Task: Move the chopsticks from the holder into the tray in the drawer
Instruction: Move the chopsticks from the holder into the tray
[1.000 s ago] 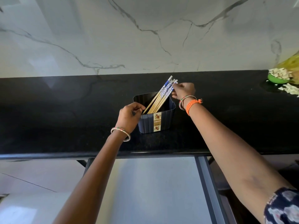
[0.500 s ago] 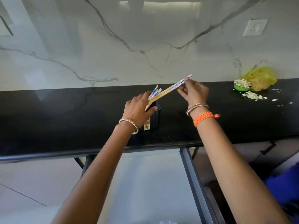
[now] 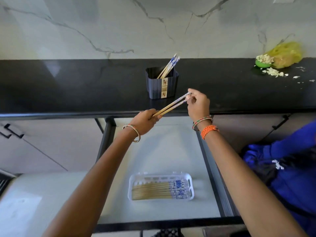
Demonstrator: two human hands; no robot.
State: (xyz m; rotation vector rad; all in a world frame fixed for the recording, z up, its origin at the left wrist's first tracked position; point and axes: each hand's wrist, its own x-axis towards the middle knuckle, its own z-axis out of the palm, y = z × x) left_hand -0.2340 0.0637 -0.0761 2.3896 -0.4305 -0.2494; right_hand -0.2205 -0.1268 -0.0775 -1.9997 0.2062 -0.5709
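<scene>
I see bright, even daylight; soft glare on wall (image 3: 85, 17) and counter (image 3: 51, 86). Wide-angle bending at edges. Tray (image 3: 191, 180) slightly blurred.

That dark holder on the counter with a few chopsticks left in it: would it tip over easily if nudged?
Probably not easily: the holder looks squat and wide-based, standing flat on the counter. It seems like light plastic, so a push may slide it instead. The remaining chopsticks lean toward one side and poke above the rim, so bumping those might rock it.

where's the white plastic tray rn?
Head view, lower centre: the white slotted plastic tray sits in the open drawer, between the forearms, already holding a row of blue-patterned wooden chopsticks.
</scene>
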